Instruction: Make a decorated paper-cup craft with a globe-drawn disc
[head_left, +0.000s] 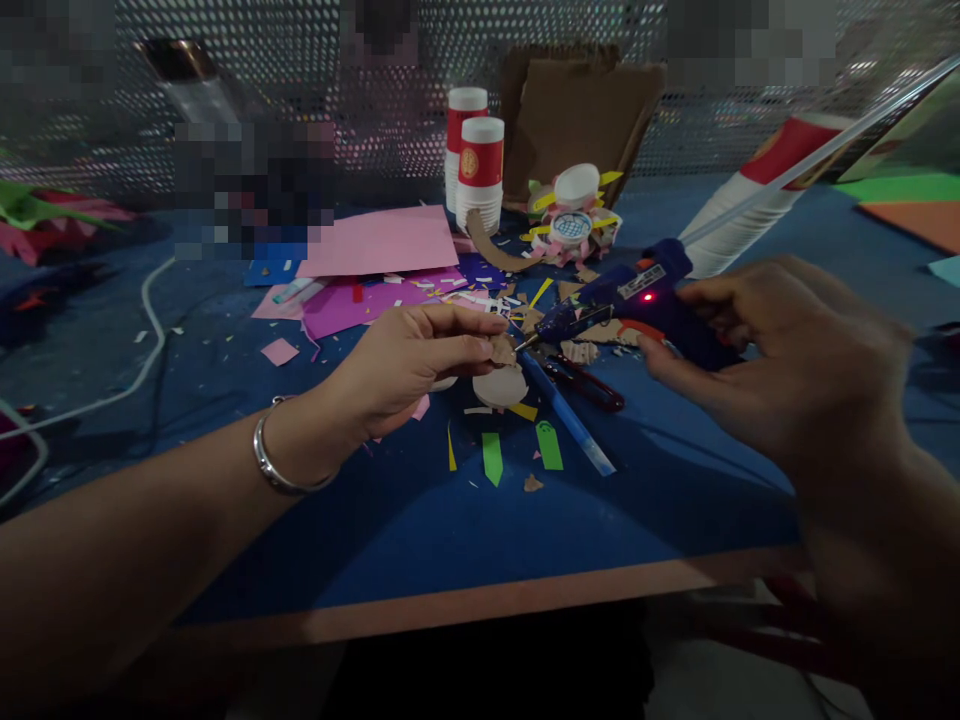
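My left hand point(409, 365) pinches a small brown cardboard scrap point(501, 349) between thumb and fingertips, just above a pale paper-cup piece point(501, 387) lying on the blue table point(420, 520). My right hand point(787, 355) is wrapped round a blue glue gun point(637, 300) whose red light glows. A clear glue stick point(817, 150) juts from the gun's back. The gun's nozzle points left and almost touches the scrap.
Scissors with a red handle point(592, 388) and a blue pen point(566, 415) lie under the gun. Green and yellow paper strips point(549, 445) lie near the front. Stacked red-and-white cups point(480, 170), pink paper point(375, 240), a paper-cup craft point(574, 215), brown cardboard point(577, 115) and a white cable point(154, 330) stand farther back.
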